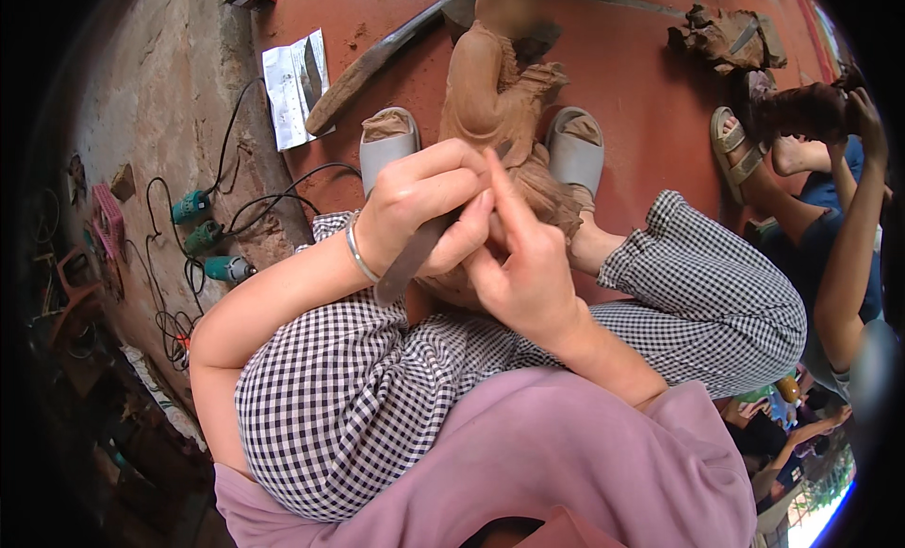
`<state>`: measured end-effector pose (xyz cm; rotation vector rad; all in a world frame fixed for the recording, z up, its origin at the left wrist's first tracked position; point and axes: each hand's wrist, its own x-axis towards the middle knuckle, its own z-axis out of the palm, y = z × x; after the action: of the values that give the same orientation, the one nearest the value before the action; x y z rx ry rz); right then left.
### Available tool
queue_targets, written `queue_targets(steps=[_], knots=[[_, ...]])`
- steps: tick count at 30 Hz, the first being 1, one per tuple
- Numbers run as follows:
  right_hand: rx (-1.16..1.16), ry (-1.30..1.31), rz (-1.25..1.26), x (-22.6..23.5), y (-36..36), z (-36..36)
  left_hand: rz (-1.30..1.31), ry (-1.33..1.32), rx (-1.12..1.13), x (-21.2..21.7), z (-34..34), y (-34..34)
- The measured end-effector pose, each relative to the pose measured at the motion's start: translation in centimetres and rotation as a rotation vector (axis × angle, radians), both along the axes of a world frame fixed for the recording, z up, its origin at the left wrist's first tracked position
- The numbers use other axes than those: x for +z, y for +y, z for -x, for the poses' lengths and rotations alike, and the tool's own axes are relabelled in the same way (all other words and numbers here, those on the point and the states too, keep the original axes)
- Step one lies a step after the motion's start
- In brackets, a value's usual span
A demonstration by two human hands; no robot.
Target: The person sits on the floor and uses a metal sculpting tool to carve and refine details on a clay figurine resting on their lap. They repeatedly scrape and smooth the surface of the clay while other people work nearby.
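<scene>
My left hand (429, 204) is closed round a dark brown flat strip (407, 265) with a rounded end. I cannot tell whether it is a scraper blade or folded sandpaper. My right hand (526, 273) is closed on the strip's front part, its index finger stretched along my left fingertips. Just beyond the fingers, a small dark tip shows against a carved brown wooden figure (476, 91). The figure stands between my feet, with folded drapery and a raised arm shape. My hands hide its lower part, and its top is blurred.
A long wooden-handled tool (353, 91) lies beside a white paper (287, 86) on the red floor. Corded green power tools (226, 268) lie at left. A rough carved wood piece (726, 41) sits far right. Nearby, another person holds a dark wooden piece (801, 112).
</scene>
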<state>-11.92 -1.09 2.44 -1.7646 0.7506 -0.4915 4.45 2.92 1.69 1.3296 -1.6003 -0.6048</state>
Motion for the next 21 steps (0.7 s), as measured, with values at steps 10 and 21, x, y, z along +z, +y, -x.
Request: queue_targets(steps=[10,21], knots=[[-0.043,-0.021,-0.131,-0.7,0.2,0.1,-0.028,-0.022,-0.001,0.5,0.0,0.2],[-0.047,0.008,-0.098,-1.6,-0.2,0.3,-0.005,-0.073,-0.005,0.3,0.4,-0.1]])
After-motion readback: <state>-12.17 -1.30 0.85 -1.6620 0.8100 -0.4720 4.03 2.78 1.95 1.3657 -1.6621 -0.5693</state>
